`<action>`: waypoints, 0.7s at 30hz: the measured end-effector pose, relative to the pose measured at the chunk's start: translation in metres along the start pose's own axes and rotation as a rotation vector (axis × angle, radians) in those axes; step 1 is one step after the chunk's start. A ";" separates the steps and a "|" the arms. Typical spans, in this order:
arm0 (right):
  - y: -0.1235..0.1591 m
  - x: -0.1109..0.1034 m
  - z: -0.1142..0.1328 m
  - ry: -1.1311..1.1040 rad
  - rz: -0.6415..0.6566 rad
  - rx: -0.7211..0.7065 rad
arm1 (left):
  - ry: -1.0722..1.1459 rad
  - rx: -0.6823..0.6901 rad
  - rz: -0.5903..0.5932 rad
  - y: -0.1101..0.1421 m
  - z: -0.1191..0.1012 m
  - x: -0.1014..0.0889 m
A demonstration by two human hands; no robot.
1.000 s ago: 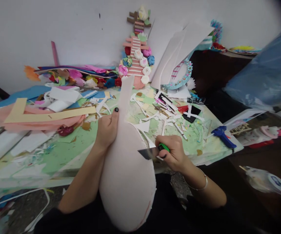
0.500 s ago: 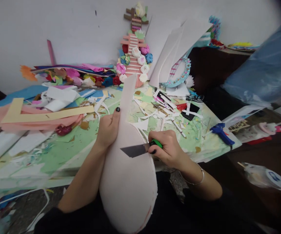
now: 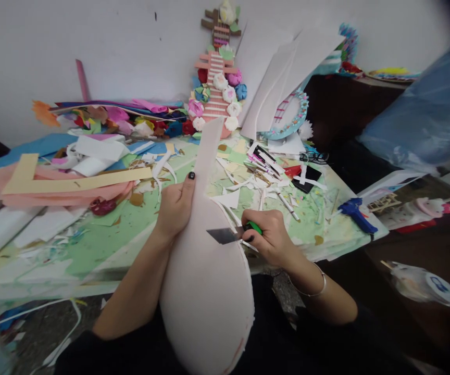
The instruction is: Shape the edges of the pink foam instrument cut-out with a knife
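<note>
A large pale pink foam cut-out (image 3: 205,291), round below with a long narrow neck, stands tilted between my lap and the table edge. My left hand (image 3: 174,208) is closed on its left edge just under the neck, thumb on the front face. My right hand (image 3: 270,237) is closed round a green-handled craft knife (image 3: 233,233). The knife's grey blade lies across the foam's right edge, pointing left.
The green table (image 3: 103,245) carries white paper scraps, pens and a black card. Pink and yellow strips (image 3: 64,185) lie at the left. A blue glue gun (image 3: 355,213) sits at the right. A flower-covered paper model (image 3: 217,99) and white sheets lean on the wall.
The knife blade pushed left across the foam's front, then drew back to the right edge. My left hand kept its hold on the foam, which shifted slightly.
</note>
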State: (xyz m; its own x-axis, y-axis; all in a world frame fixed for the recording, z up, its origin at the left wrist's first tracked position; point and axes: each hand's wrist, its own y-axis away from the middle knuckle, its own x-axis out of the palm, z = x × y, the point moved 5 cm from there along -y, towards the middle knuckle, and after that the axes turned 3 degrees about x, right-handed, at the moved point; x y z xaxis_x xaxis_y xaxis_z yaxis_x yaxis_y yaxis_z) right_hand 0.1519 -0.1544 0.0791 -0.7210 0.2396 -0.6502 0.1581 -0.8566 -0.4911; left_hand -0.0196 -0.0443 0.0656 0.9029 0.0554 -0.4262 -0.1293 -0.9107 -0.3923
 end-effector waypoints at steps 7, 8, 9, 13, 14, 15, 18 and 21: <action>0.001 0.002 -0.004 0.005 -0.024 0.009 | 0.001 0.030 -0.001 0.000 -0.001 -0.001; 0.001 0.003 -0.005 0.002 -0.020 0.016 | -0.004 0.037 -0.002 0.000 -0.001 -0.001; 0.001 0.004 -0.007 -0.001 -0.016 0.022 | -0.010 0.044 -0.006 0.000 -0.002 -0.001; 0.000 0.007 -0.012 -0.018 0.014 0.049 | -0.007 0.067 -0.018 0.000 -0.004 -0.002; 0.000 0.008 -0.013 -0.023 0.022 0.053 | -0.002 0.072 -0.021 0.000 -0.005 -0.002; -0.001 0.008 -0.013 -0.027 0.029 0.057 | 0.001 0.077 -0.022 0.000 -0.005 -0.002; -0.001 0.008 -0.014 -0.041 0.050 0.061 | -0.002 0.094 -0.022 0.000 -0.006 -0.002; -0.002 0.007 -0.013 -0.041 0.071 0.069 | -0.002 0.099 -0.019 0.000 -0.006 -0.003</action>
State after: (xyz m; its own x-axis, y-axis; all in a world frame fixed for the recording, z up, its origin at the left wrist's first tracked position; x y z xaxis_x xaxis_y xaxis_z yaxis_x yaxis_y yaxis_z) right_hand 0.1551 -0.1451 0.0677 -0.7369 0.1591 -0.6570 0.1640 -0.9007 -0.4022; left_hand -0.0194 -0.0469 0.0720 0.9048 0.0730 -0.4196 -0.1523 -0.8646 -0.4788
